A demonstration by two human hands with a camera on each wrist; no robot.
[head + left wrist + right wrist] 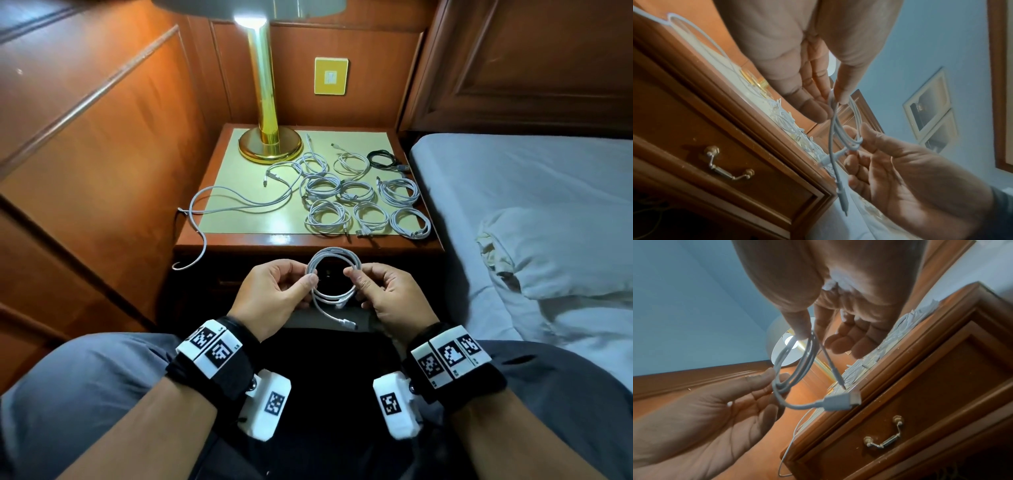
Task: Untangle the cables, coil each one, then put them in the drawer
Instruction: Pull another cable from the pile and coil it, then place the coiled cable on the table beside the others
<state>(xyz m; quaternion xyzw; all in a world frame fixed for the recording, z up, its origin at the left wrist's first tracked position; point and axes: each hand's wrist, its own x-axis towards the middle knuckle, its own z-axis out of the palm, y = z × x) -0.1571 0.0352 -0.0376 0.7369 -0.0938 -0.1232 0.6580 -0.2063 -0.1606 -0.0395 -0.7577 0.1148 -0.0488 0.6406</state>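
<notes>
Both grips pinch one white cable coil (334, 274), left hand (274, 294) and right hand (387, 294), before the bench (239, 240); coiling seems nearly finished, loose end next.

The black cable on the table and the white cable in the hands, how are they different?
The black cable is dark; the white cable is pale. The black cable lies on the nightstand near the bed side, untouched; the white cable is held up in front of the nightstand, pinched by the left hand and the right hand. Both are wound into round coils, and neither is in the drawer yet.
</notes>
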